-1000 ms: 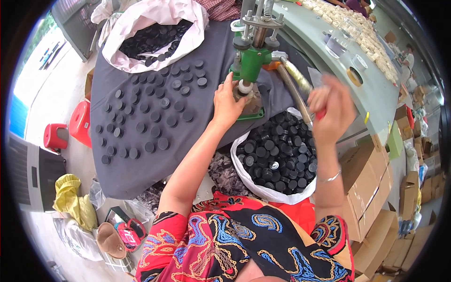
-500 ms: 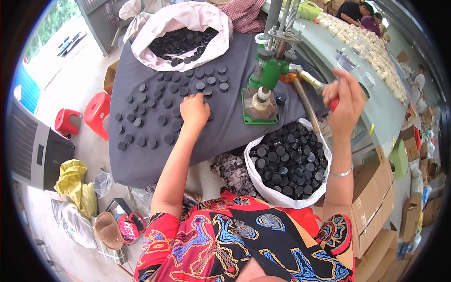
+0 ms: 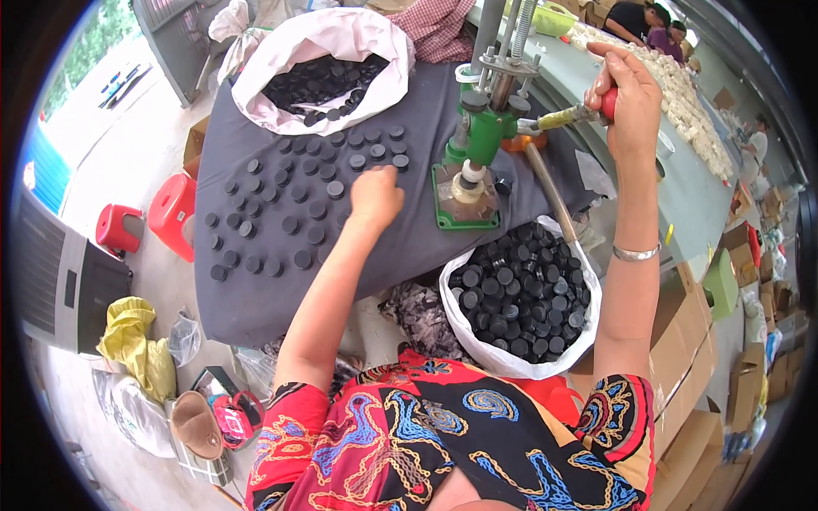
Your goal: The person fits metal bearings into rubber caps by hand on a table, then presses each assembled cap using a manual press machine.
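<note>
My right hand [image 3: 629,89] is closed round the red knob [image 3: 609,103] at the end of a lever. That lever [image 3: 558,118] joins a green hand press [image 3: 489,134] on the cloth-covered table. The press's white tip stands over a pale round seat on the green base [image 3: 441,204]. My left hand [image 3: 377,200] is over the cloth, left of the press, its fingers curled together; whatever they hold is hidden. Many small round black caps [image 3: 299,194] lie spread on the cloth to its left, and some [image 3: 400,162] sit just beyond its fingertips.
A pink-white sack [image 3: 247,98] of black caps lies open at the table's back. Below the press, a white sack [image 3: 456,319] holds more. A metal bar [image 3: 552,194] slopes down beside it. Red stools [image 3: 173,217] stand left; cardboard boxes [image 3: 682,366] stand right. People work far right.
My right hand has swung the lever up and away from me. My left hand has shifted right toward the press, its fingers more curled. The view has shifted slightly.
</note>
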